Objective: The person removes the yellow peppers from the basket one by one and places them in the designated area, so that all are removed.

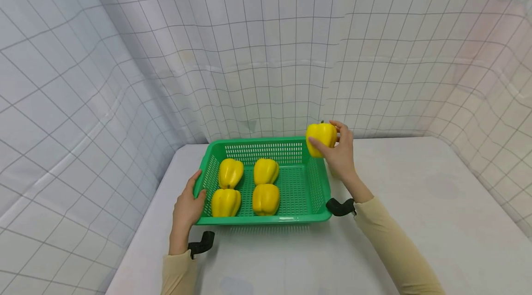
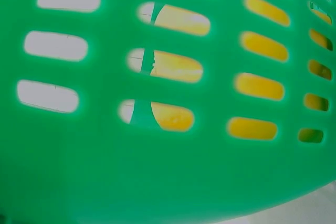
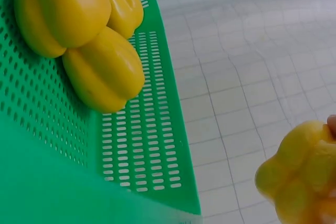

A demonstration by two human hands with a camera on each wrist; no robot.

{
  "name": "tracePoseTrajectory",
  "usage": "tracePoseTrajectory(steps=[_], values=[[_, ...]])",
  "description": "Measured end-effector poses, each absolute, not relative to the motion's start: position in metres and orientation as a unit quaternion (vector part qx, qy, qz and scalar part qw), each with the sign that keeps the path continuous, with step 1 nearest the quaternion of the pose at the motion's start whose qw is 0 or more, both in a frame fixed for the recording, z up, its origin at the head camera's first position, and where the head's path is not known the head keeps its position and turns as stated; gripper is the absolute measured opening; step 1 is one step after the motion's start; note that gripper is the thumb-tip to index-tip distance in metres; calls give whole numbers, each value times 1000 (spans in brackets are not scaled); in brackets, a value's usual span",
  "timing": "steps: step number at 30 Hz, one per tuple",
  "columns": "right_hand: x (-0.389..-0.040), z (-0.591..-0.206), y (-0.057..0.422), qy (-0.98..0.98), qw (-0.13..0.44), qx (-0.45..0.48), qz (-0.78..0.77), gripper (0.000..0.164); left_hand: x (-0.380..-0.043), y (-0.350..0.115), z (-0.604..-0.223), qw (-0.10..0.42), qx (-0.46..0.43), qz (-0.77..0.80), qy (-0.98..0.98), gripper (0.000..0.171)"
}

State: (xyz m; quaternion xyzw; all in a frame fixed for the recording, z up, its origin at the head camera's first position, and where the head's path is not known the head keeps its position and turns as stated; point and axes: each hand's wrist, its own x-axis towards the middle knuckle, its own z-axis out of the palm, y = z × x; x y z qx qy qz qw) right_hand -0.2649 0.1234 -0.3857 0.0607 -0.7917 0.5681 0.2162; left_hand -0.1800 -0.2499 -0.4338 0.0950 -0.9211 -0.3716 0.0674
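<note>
My right hand grips a yellow bell pepper, stem up, above the back right corner of a green plastic basket. The lobed underside of that held pepper shows at the lower right of the right wrist view. At the basket's left rim my left hand holds on, thumb inside and fingers along the outer side. Several yellow bell peppers lie in the basket's left and middle part. Through its slots the left wrist view shows yellow patches; the left hand itself is hidden there.
The basket stands on a white table. Behind it and to both sides hangs a white grid-patterned curtain. A black wrist mount on the right arm is close to the basket's front right corner.
</note>
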Motion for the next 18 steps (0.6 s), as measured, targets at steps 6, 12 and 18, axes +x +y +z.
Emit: tracePoseTrajectory(steps=[6, 12, 18], values=[[-264, -388, 134, -779, 249, 38, 575, 71, -180, -249, -433, 67, 94, -373, -921, 56], [-265, -393, 145, -771, 283, 27, 570, 69, -179, -250, -434, 64, 94, -375, -920, 56], [-264, -399, 158, -763, 299, 20, 573, 66, -180, -251, -435, 66, 92, -373, -921, 56]])
